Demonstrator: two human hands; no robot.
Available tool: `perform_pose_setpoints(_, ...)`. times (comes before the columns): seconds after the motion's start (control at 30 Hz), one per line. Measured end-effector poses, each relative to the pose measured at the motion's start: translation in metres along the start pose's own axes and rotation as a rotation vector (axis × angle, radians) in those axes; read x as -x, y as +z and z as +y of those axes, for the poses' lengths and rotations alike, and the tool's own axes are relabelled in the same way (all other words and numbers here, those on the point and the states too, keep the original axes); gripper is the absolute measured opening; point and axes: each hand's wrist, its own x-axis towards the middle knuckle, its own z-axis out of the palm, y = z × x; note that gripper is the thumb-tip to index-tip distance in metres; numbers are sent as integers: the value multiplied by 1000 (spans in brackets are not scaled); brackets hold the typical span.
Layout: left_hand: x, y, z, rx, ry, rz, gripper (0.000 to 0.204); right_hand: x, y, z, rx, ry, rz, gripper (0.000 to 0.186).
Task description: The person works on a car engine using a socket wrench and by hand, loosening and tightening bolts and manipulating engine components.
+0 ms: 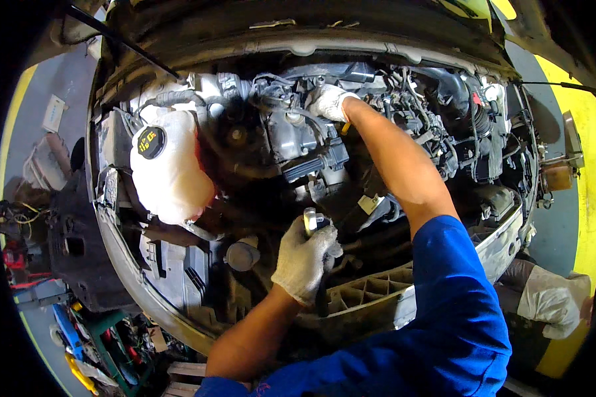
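Observation:
My left hand [304, 260], in a pale work glove, is closed around a ratchet [310, 221] above the front of the engine bay. The ratchet's shiny head sticks up past the fingers, and most of its handle is hidden by the glove. Farther back, my right hand [330, 102], in a white glove, reaches down among hoses and wiring at the rear of the engine [291, 139]. Its fingers look curled, but what they touch is hidden. Just below that wrist is a small yellow loop [345, 128].
A white coolant tank [169, 175] with a black cap stands at the left of the bay. The raised hood [298, 36] hangs above, with a prop rod [126, 43] at left. A front crossmember [371, 291] lies under my arms. Tools [106, 344] lie at lower left.

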Motion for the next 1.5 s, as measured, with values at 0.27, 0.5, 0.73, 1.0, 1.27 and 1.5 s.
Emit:
perform_pose_setpoints(0.27, -1, 1, 3, -34, -14, 14, 17, 14, -4, 4, -185, -15, 124, 28)
perform_pose_setpoints(0.5, 1, 0, 0, -6, -16, 21, 17, 90, -62, -36, -344, -202, 185, 20)
perform_pose_setpoints(0.73, -2, -1, -5, -2, 4, 35, 18, 131, -94, -11, -230, -90, 462, 26)
perform_pose_setpoints(1.0, -4, -1, -3, -25, 7, 48, 17, 102, -57, 42, -251, 99, 460, 35)
perform_pose_setpoints(1.27, 1, 3, 2, -7, -47, 82, 20, 74, -42, 41, -66, 88, 320, 37)
perform_pose_setpoints(1.5, 0, 0, 1, -56, -19, 42, 20, 58, -18, 48, -202, 289, 329, 40)
